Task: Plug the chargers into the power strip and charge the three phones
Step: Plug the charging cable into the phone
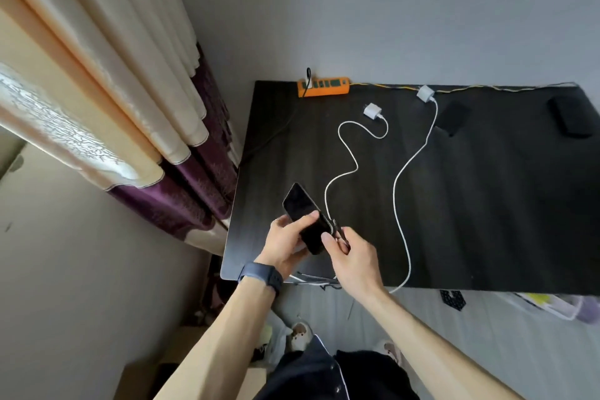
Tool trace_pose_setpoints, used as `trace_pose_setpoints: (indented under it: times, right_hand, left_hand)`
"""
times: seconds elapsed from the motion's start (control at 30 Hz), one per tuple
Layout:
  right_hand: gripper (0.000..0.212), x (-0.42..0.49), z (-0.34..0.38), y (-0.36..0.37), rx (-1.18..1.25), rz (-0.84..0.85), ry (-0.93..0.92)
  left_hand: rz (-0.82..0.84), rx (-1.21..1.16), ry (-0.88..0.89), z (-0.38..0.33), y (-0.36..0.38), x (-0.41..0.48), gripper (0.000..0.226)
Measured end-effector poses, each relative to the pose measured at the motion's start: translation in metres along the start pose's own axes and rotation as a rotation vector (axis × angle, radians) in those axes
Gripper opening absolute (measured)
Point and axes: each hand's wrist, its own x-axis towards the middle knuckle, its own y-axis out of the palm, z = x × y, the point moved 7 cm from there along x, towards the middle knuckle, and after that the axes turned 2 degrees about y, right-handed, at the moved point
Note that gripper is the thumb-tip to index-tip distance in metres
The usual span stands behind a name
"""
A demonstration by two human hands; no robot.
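Note:
My left hand [285, 245] holds a black phone [303, 211] above the near left part of the dark table [487, 221]. My right hand [349, 253] pinches the plug end of a white cable [341, 172] at the phone's bottom edge. That cable runs back to a white charger [371, 111] lying loose on the table. A second white charger [425, 93] lies near the back edge; its cable [397, 188] trails off the front edge. The orange power strip [323, 86] sits at the back left with a black plug in it. Two more black phones [453, 118] [573, 118] lie at the back right.
Curtains [146, 107] hang to the left of the table. A wall runs right behind the table's back edge. A yellow cord [470, 88] follows that edge from the power strip. Slippers and a plastic box [552, 304] sit on the floor below the front edge.

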Motion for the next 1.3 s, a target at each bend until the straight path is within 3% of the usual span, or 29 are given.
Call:
trace_pose_setpoints:
  times: [0.13, 0.17, 0.3, 0.43, 0.67, 0.8, 1.17, 1.3]
  right_hand:
    - [0.04, 0.008, 0.006, -0.013, 0.055, -0.037, 0.067]
    - [0.04, 0.009, 0.008, -0.014, 0.059, -0.027, 0.083]
    - [0.043, 0.002, 0.01, -0.015, 0.052, 0.04, 0.12]
    - [0.03, -0.016, 0.001, -0.016, 0.112, 0.039, 0.138]
    - [0.014, -0.03, 0.003, -0.015, 0.051, -0.014, 0.011]
    - [0.013, -0.029, 0.008, -0.013, 0.06, -0.013, -0.017]
    - [0.027, -0.033, 0.006, -0.01, 0.048, -0.022, 0.015]
    - [0.027, -0.033, 0.002, -0.009, 0.047, -0.055, 0.029]
  left_hand:
    - [0.029, -0.131, -0.002, 0.003, -0.006, 0.001, 0.084]
    - [0.024, -0.135, -0.019, 0.002, -0.007, 0.001, 0.084]
    - [0.014, -0.152, -0.045, -0.003, -0.004, -0.002, 0.048]
    - [-0.012, -0.233, -0.052, -0.001, -0.006, -0.004, 0.029]
    - [-0.011, -0.24, -0.064, 0.006, -0.002, -0.013, 0.044]
    - [0.011, -0.253, -0.056, 0.005, 0.004, -0.017, 0.04]
    - [0.016, -0.271, -0.01, -0.003, 0.008, -0.027, 0.047]
    - [0.039, -0.244, 0.075, -0.01, 0.01, -0.03, 0.064]
